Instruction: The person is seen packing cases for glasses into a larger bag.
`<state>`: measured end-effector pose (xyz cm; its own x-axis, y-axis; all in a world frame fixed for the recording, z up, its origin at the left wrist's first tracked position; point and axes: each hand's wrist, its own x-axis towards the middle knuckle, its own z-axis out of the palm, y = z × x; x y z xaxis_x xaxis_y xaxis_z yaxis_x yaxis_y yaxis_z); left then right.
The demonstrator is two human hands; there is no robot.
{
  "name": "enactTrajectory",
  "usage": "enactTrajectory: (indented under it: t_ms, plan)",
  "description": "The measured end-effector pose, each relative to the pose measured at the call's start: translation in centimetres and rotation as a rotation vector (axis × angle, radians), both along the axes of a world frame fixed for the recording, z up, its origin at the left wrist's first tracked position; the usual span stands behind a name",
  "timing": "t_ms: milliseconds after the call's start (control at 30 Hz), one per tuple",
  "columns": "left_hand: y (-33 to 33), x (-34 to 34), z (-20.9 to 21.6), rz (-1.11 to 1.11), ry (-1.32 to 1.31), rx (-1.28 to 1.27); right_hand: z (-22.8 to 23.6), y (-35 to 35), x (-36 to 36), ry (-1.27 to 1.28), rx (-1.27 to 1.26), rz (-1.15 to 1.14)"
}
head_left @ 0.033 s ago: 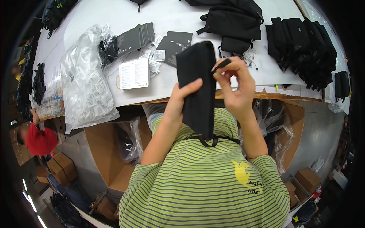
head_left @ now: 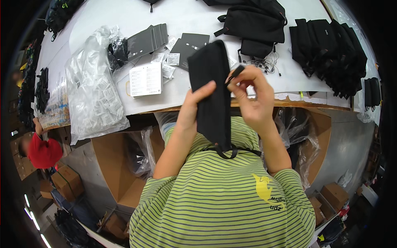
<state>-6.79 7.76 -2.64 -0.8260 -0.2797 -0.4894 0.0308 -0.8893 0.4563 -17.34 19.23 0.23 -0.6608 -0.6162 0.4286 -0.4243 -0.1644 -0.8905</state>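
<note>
My left hand [head_left: 193, 105] is closed on a long black fabric pouch [head_left: 213, 84], thumb across its face. The pouch stands nearly upright in front of my striped shirt, with a black loop [head_left: 225, 153] at its lower end. At the pouch's right edge, my right hand [head_left: 255, 97] pinches a small black tab [head_left: 236, 72] between thumb and fingers. Whether the tab is joined to the pouch is hard to make out. Behind the pouch lie dark printed cards [head_left: 192, 41], partly covered by it.
On the white table [head_left: 120, 10] are a clear plastic bag of small packets [head_left: 97, 91], a white card stack [head_left: 145, 79], fanned dark cards [head_left: 147, 40], black bags [head_left: 252, 27], thin black cords [head_left: 269, 64] and piled black pouches [head_left: 326, 49]. Cardboard boxes [head_left: 113, 165] stand below. A person in red [head_left: 45, 152] is at left.
The pouch and both hands have shifted slightly left, and the pouch's top end has risen a little. Each hand keeps its hold.
</note>
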Motion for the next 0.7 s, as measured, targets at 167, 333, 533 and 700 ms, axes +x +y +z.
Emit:
enactTrajectory:
  t_ms: [167,333,533,700]
  plan:
    - [-2.4,0.3,-1.3,0.055,0.125,0.185,0.2,0.9,2.8,-0.196,0.099,0.185]
    - [-3.0,-0.1,-0.6,0.21,-0.014,0.065,0.8,1.2,3.8,-0.309,0.159,0.284]
    - [-3.6,0.8,-1.4,0.161,0.031,-0.014,1.0,1.0,3.9,-0.239,0.165,0.316]
    - [-3.0,0.8,-0.9,0.141,-0.005,-0.178,1.2,0.6,4.0,-0.141,0.11,0.276]
